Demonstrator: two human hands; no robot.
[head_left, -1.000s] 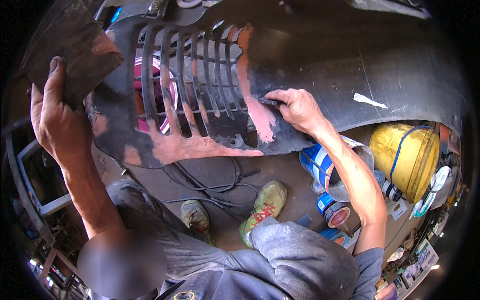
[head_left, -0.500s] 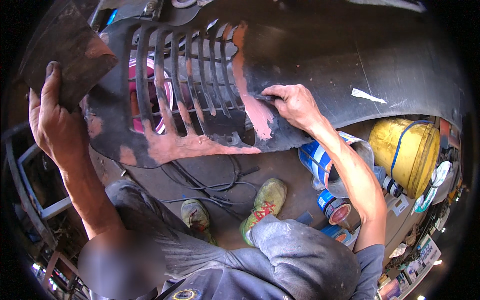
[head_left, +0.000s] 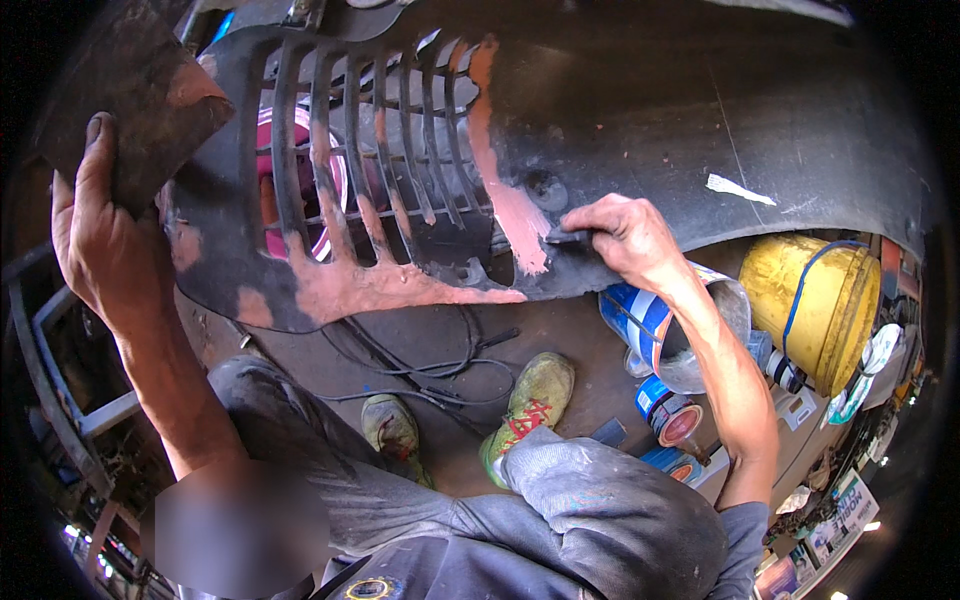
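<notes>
A brownish floor [head_left: 575, 335] lies beneath a long black panel [head_left: 640, 110], slatted and patched with pink filler [head_left: 520, 222], spanning the upper view. The left hand [head_left: 115, 240] grasps a dark, smeared plate [head_left: 130, 115] by the panel's left end; a yellow bucket [head_left: 795, 310] sits near its lower right edge. The right hand [head_left: 635, 238] pinches a small dark spreader [head_left: 569, 237] beside the filler.

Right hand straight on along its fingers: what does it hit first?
Likely the pink patch on the black panel, just left of the small dark blade in the right hand; whether blade and patch touch is unclear.
</notes>
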